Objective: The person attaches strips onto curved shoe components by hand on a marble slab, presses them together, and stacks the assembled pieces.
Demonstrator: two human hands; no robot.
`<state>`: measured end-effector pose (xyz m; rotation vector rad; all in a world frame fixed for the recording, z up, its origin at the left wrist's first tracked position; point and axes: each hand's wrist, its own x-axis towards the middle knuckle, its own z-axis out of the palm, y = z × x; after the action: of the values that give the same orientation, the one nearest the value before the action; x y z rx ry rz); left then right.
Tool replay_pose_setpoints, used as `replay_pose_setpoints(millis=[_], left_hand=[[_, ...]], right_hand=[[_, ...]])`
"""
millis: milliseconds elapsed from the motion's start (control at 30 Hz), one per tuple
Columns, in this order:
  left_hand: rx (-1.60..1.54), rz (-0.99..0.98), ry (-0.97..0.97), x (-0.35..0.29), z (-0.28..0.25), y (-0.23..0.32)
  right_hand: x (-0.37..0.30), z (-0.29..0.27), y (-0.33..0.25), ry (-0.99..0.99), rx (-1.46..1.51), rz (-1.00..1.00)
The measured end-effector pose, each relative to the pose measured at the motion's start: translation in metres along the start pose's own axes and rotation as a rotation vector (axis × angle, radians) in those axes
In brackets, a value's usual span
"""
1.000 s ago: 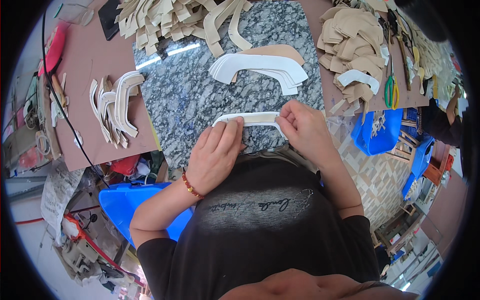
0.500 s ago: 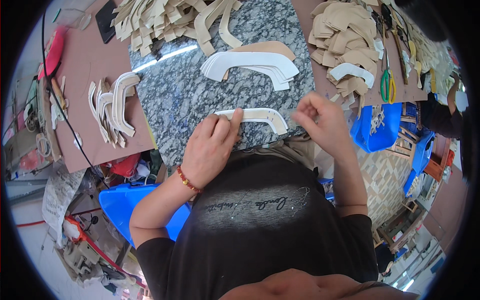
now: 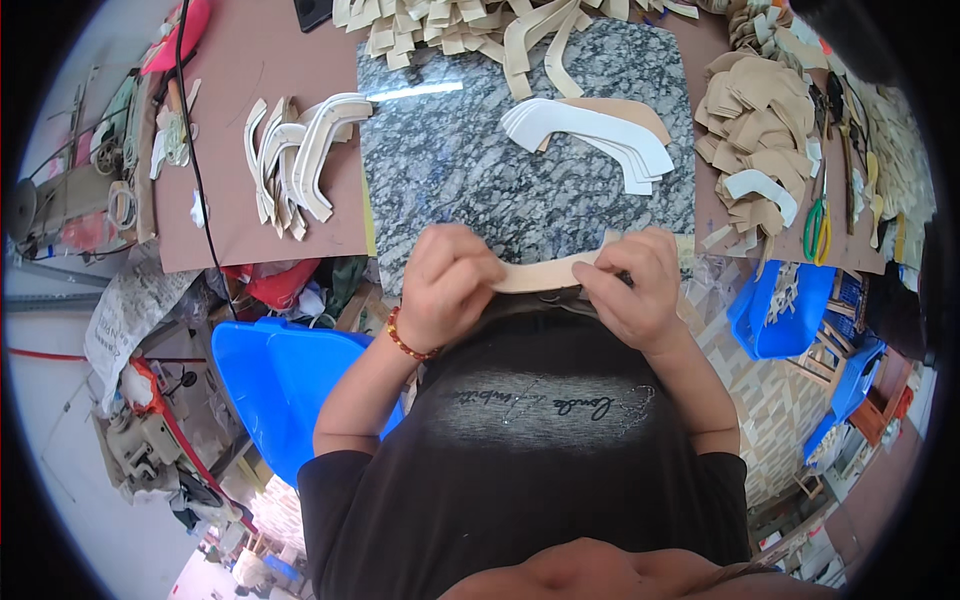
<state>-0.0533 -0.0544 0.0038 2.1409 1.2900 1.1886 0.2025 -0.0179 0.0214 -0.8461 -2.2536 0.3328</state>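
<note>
A curved beige strip is held up between my two hands, close to the front edge of the stone slab. My left hand pinches its left end, with a beaded bracelet on the wrist. Around its right end close the fingers of my right hand, thumb on the face of the strip; that end is partly hidden. Beyond the hands, a fanned stack of white curved pieces lies on the slab, with a tan piece under it.
Finished-looking curved strips lie on the brown table at left. A beige heap lies at the far edge, another pile at right beside green-and-yellow-handled scissors. Blue bins stand below the table on both sides.
The curved strip has been lifted off the slab and brought nearer to me. My right hand, free before, now grips its right end. The view has shifted.
</note>
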Motion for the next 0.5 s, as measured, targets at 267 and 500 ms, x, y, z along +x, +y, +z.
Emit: replay_pose_setpoints(millis=[267,500], left_hand=[[0.147,0.287,0.071,-0.016,-0.002,-0.001],[0.122,0.116,-0.129,-0.023,-0.012,0.024]], right_hand=[[0.007,0.011,-0.006,0.036,-0.079,-0.249],[0.021,0.007,-0.029,-0.104,-0.036,-0.245]])
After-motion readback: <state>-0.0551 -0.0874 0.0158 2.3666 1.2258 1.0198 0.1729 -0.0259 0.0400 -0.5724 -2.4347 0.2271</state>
